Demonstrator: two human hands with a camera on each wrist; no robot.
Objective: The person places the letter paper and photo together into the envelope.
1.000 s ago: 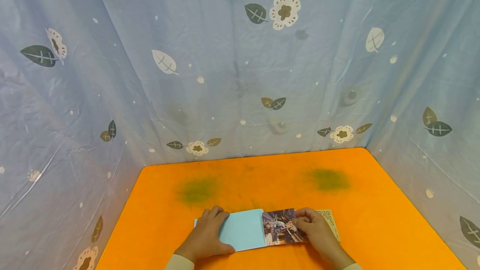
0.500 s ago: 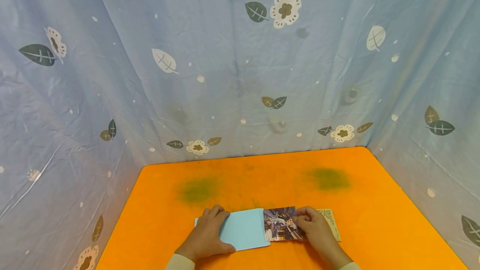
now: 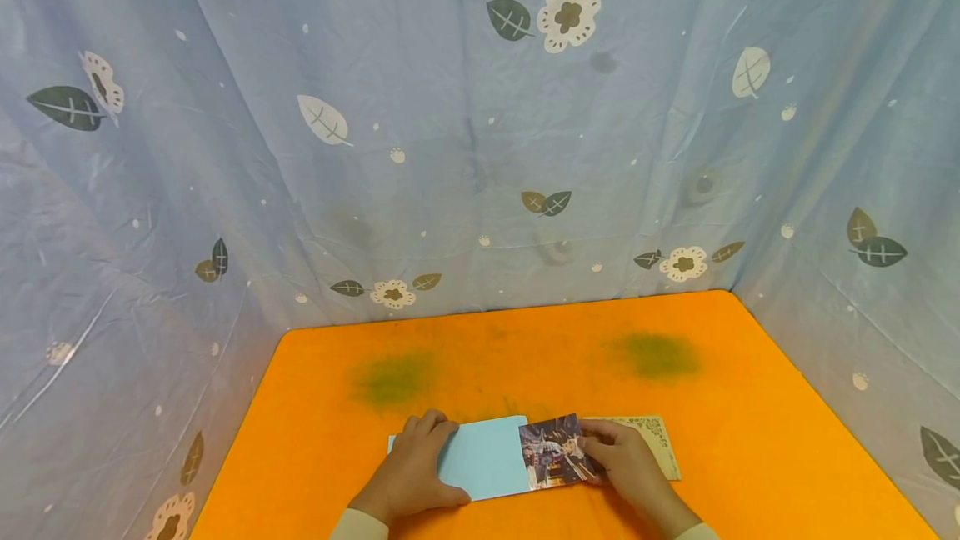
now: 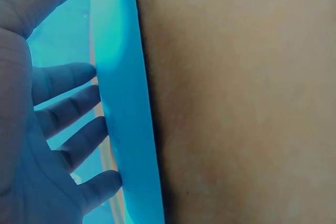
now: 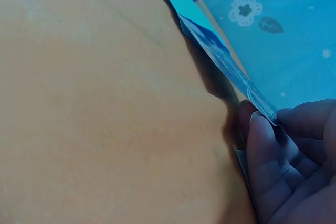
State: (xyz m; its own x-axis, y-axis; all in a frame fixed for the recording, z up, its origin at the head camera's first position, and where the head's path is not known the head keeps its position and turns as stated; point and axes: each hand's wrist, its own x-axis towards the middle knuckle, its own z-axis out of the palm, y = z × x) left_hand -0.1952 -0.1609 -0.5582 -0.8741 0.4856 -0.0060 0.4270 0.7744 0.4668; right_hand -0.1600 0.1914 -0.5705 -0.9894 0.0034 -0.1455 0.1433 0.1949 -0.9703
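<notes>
In the head view a flat, light blue envelope (image 3: pixel 487 458) lies near the table's front edge. My left hand (image 3: pixel 415 467) spans it, holding it with fingers at the far edge and thumb at the near edge. My right hand (image 3: pixel 621 458) pinches the right end of a dark, colourful picture card (image 3: pixel 553 450) between thumb and fingers. The card's left end overlaps the envelope's right end. The right wrist view has the card (image 5: pixel 231 74) slanting up from the table toward my fingertips. Partly hidden behind my right hand lies a pale yellow patterned card (image 3: pixel 660 440).
The orange table (image 3: pixel 510 357) carries two dark green smudges toward the back. Blue curtains (image 3: pixel 420 190) printed with flowers and leaves hang on its left, back and right sides.
My right hand has moved slightly left with the picture card, which has tilted and come further over the envelope's right end. More of the yellow card shows. The left hand stays still.
</notes>
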